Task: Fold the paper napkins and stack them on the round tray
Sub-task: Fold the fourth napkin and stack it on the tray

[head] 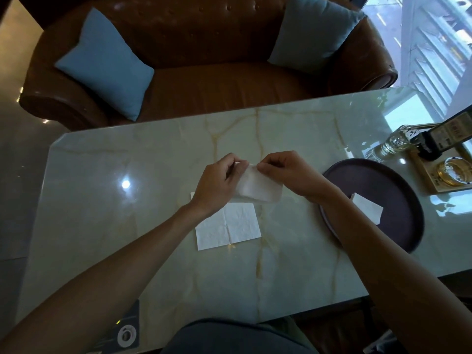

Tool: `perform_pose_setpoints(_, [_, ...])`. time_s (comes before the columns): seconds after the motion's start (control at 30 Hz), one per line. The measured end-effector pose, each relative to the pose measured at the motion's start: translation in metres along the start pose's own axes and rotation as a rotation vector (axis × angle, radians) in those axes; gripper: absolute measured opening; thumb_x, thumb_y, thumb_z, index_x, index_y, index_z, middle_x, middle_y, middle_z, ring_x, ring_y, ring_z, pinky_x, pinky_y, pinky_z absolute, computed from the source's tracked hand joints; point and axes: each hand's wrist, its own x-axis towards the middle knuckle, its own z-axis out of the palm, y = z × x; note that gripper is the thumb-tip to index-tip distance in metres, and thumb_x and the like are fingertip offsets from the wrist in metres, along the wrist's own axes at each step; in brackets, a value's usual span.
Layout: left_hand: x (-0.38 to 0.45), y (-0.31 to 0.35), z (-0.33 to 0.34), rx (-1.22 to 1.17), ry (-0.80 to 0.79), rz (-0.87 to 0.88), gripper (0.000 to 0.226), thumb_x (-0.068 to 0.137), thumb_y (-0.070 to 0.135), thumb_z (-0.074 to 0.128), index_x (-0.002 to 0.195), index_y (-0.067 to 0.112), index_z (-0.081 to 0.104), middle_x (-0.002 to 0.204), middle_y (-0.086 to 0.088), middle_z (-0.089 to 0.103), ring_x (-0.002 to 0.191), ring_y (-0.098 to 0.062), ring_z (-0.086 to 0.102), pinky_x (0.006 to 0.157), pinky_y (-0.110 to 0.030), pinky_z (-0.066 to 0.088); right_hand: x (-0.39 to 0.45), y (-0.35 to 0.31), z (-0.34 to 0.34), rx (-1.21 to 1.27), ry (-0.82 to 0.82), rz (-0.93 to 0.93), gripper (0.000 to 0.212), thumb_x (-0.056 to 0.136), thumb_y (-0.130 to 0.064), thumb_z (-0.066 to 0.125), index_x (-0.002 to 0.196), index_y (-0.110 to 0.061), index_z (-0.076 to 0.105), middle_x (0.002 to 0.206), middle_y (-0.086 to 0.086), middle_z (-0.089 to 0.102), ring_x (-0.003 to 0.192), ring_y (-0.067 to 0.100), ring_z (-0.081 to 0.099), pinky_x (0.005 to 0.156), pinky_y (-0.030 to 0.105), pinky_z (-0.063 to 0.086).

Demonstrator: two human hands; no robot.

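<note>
Both hands hold one white paper napkin (258, 186) folded over, lifted above the middle of the marble table (127, 213). My left hand (221, 181) pinches its upper left corner and my right hand (283, 169) pinches the top edge beside it. Under my left wrist an unfolded white napkin (229, 227) lies flat on the table, creased into quarters. To the right sits the dark round tray (393, 190), with a folded napkin (367, 206) on it, partly hidden by my right forearm.
A glass bottle (390, 145), a dark menu stand (444, 136) and a glass ashtray (456, 171) sit on a wooden board at the far right. A brown leather sofa (217, 80) with two blue cushions stands beyond the table's far edge.
</note>
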Motion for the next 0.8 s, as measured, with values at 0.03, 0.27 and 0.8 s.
perform_pose_setpoints(0.03, [-0.002, 0.000, 0.001, 0.001, 0.017, 0.004, 0.028, 0.103, 0.041, 0.053, 0.090, 0.018, 0.065, 0.071, -0.004, 0.065, 0.065, -0.016, 0.060, 0.060, -0.036, 0.045, 0.000, 0.002, -0.001, 0.021, 0.003, 0.003, 0.023, 0.098, -0.026, 0.061, 0.083, -0.018, 0.075, 0.074, -0.006, 0.069, 0.070, 0.006, 0.061, 0.065, 0.021, 0.049])
perform_pose_setpoints(0.27, [0.003, -0.008, -0.009, -0.180, 0.049, -0.145, 0.023, 0.103, 0.033, 0.055, 0.084, 0.025, 0.065, 0.064, 0.014, 0.058, 0.057, 0.000, 0.049, 0.054, -0.015, 0.038, -0.005, 0.036, -0.022, 0.162, 0.135, 0.119, 0.024, 0.100, -0.020, 0.060, 0.085, -0.007, 0.073, 0.074, 0.004, 0.069, 0.068, 0.017, 0.065, 0.079, 0.042, 0.057])
perform_pose_setpoints(0.8, [-0.005, -0.025, -0.015, -0.543, -0.161, -0.412, 0.023, 0.099, 0.018, 0.064, 0.122, 0.014, 0.060, 0.096, -0.008, 0.080, 0.082, -0.021, 0.077, 0.070, -0.029, 0.060, -0.007, 0.027, 0.036, 0.584, 0.052, 0.193, 0.017, 0.099, -0.018, 0.061, 0.105, -0.008, 0.074, 0.099, 0.007, 0.079, 0.087, 0.019, 0.074, 0.074, 0.032, 0.060])
